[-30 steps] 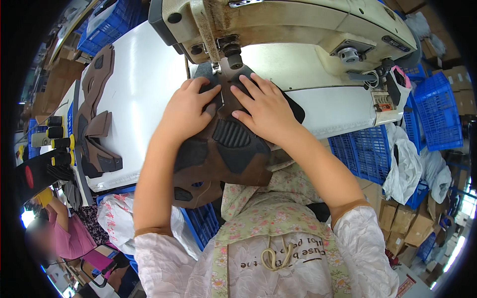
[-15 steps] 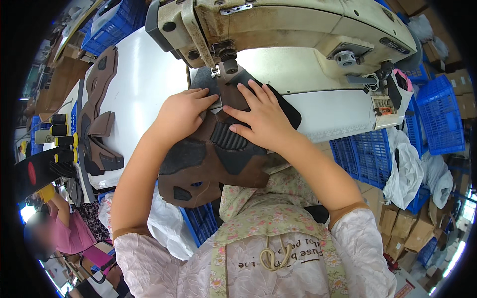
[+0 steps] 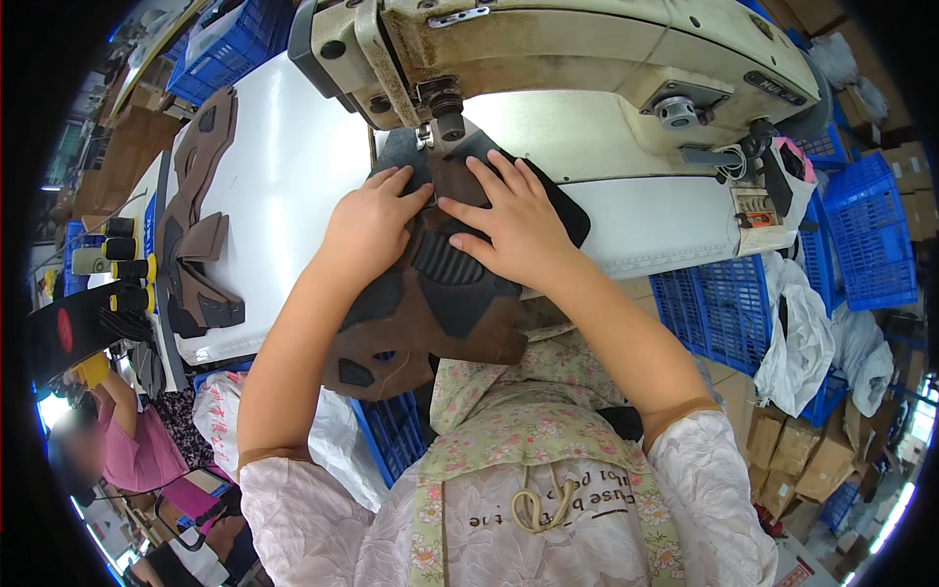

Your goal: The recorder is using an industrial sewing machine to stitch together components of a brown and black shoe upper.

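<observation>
At the bench's near edge, my left hand (image 3: 370, 227) and right hand (image 3: 516, 223) press flat, fingers spread, on the brown-and-black shoe upper (image 3: 430, 303) under the sewing machine (image 3: 587, 59) needle: mid-seam, I judge; next, steady, even feeding.

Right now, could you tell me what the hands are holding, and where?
Both the left hand and right hand press flat on the brown-and-black shoe upper, near the sewing machine needle.

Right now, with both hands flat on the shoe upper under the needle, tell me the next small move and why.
Probably ease the brown and black shoe upper slightly further under the needle foot. The left hand and right hand press it flat just in front, its edge already beneath.
</observation>
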`<state>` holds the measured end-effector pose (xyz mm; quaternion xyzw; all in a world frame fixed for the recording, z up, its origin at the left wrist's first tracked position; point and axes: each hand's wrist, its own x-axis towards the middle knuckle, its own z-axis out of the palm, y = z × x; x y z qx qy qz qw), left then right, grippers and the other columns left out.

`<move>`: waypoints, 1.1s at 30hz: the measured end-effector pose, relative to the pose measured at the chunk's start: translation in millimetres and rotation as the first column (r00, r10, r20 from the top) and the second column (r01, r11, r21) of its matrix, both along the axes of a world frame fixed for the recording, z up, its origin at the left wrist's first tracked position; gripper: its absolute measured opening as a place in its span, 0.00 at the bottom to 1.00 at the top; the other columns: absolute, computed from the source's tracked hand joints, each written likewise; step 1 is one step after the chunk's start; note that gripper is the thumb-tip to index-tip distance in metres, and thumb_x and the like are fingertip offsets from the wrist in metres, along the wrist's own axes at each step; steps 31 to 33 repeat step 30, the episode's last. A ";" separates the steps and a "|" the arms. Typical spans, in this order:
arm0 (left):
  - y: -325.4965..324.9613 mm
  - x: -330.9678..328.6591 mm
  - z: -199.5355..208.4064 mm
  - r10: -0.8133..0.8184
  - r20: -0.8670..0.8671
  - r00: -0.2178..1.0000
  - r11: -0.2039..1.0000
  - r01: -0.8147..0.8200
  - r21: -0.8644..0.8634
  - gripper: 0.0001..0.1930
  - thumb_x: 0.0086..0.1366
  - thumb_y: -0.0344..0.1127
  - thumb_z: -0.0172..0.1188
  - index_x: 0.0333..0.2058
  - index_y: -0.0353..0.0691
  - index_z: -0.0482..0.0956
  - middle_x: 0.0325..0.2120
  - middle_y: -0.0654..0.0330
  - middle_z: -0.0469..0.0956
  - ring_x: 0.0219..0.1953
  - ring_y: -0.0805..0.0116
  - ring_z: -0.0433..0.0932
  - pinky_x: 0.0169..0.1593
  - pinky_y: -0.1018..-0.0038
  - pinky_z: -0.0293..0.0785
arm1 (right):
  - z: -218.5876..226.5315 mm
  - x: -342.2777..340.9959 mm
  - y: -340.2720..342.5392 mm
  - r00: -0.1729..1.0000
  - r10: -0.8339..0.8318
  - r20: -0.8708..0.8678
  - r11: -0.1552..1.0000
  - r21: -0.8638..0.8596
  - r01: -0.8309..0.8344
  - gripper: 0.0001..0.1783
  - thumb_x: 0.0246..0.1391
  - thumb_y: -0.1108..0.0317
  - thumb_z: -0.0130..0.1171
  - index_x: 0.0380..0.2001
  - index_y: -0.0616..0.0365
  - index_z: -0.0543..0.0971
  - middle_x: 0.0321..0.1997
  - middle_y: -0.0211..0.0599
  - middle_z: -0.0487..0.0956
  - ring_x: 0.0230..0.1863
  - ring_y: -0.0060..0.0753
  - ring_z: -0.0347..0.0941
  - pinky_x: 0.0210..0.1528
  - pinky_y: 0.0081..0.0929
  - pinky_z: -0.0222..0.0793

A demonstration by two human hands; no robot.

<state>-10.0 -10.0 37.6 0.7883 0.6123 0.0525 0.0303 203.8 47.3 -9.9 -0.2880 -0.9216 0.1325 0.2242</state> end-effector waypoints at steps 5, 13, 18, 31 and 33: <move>2.9 0.7 2.9 0.038 0.033 0.999 0.999 -0.038 -0.005 0.29 0.46 0.20 0.57 0.51 0.44 0.80 0.52 0.53 0.75 0.56 0.54 0.73 0.54 0.63 0.75 | 0.0 -4.1 6.0 1.000 0.007 0.007 1.000 -0.001 -0.007 0.23 0.53 0.46 0.61 0.52 0.35 0.81 0.66 0.50 0.66 0.70 0.57 0.53 0.71 0.53 0.45; 17.1 -0.1 0.4 0.073 0.091 0.993 0.997 -0.072 -0.018 0.26 0.46 0.18 0.56 0.46 0.41 0.82 0.46 0.55 0.77 0.50 0.52 0.75 0.48 0.62 0.75 | -1.9 -10.0 18.8 1.000 -0.007 -0.002 1.000 0.011 0.007 0.23 0.52 0.46 0.61 0.52 0.35 0.81 0.66 0.51 0.67 0.70 0.57 0.55 0.71 0.53 0.47; 22.6 -2.7 -2.9 0.136 0.228 0.964 0.989 -0.146 0.024 0.22 0.45 0.18 0.54 0.42 0.38 0.82 0.39 0.52 0.80 0.42 0.49 0.78 0.47 0.61 0.75 | -3.5 -15.3 25.5 1.000 -0.011 -0.014 1.000 0.015 0.011 0.23 0.51 0.47 0.62 0.51 0.35 0.81 0.65 0.51 0.67 0.69 0.57 0.55 0.70 0.53 0.47; 32.7 -8.2 -4.5 0.232 0.295 0.927 0.971 -0.240 -0.011 0.20 0.46 0.20 0.56 0.40 0.42 0.81 0.35 0.53 0.81 0.39 0.49 0.79 0.44 0.63 0.74 | -10.6 -23.5 31.6 0.998 -0.046 -0.040 0.998 0.039 0.047 0.24 0.52 0.45 0.61 0.53 0.33 0.80 0.66 0.49 0.65 0.70 0.57 0.55 0.71 0.54 0.46; 32.7 -8.2 -4.5 0.232 0.295 0.927 0.971 -0.240 -0.011 0.20 0.46 0.20 0.56 0.40 0.42 0.81 0.35 0.53 0.81 0.39 0.49 0.79 0.44 0.63 0.74 | -10.6 -23.5 31.6 0.998 -0.046 -0.040 0.998 0.039 0.047 0.24 0.52 0.45 0.61 0.53 0.33 0.80 0.66 0.49 0.65 0.70 0.57 0.55 0.71 0.54 0.46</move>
